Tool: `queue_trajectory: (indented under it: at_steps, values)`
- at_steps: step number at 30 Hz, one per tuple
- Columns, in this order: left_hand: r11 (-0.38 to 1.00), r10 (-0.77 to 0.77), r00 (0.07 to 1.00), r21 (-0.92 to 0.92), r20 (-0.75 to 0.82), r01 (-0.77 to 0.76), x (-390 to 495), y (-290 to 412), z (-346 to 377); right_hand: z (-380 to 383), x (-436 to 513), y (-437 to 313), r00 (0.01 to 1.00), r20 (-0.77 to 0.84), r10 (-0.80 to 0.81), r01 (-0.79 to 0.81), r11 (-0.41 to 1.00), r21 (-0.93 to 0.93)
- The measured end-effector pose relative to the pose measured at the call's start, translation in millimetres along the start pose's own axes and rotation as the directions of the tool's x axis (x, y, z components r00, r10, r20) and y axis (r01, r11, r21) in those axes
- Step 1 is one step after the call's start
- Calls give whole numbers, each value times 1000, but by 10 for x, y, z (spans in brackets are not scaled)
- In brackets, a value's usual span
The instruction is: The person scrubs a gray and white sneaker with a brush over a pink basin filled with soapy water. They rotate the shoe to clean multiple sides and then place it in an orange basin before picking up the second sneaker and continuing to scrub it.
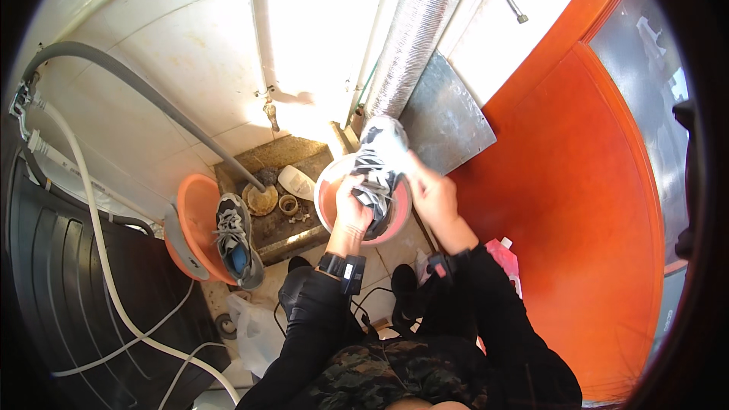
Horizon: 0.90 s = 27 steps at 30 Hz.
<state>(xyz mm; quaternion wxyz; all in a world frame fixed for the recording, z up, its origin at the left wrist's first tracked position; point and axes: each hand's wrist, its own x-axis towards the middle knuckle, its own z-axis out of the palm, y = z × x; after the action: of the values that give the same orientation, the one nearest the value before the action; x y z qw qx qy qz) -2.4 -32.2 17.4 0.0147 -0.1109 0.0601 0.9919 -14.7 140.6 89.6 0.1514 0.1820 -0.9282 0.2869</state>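
Note:
My left hand [351,209] grips a grey and white lace-up sneaker [376,165] at its ankle opening, with the toe pointing away from me. At the shoe's right side is my right hand [431,191], blurred; the glare there hides whether its fingers hold anything. Below the shoe stands a round pink basin [323,196] with a pale rim, its inside mostly hidden. A second grey sneaker [232,239] with a blue insole rests at the edge of an orange basin [191,205] on the left.
A low stone drain trough [285,239] holds a white plastic bottle [297,182] and a grey hose end. A brass tap [271,114] is on the tiled wall. A foil duct [424,28], metal sheet [447,114] and orange door [569,210] stand right; a plastic bag [253,330] lies lower left.

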Motion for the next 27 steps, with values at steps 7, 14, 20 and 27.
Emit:
queue_trajectory:
  at_steps: [7,14,20,27]
  values:
    - [1000,16,999,20,-51,-15,0,5,41,-17,-152,-93,968,159,-195,222,959,-174]
    - [998,60,995,38,-78,-57,41,-3,34,198,-69,-177,984,-2,-179,179,983,42]
    - [1000,27,996,17,-87,-25,-28,14,81,46,-13,-32,965,46,-257,261,943,-208]
    - [996,-9,997,-85,-79,2,14,41,22,208,-324,47,992,-115,-53,58,998,40]
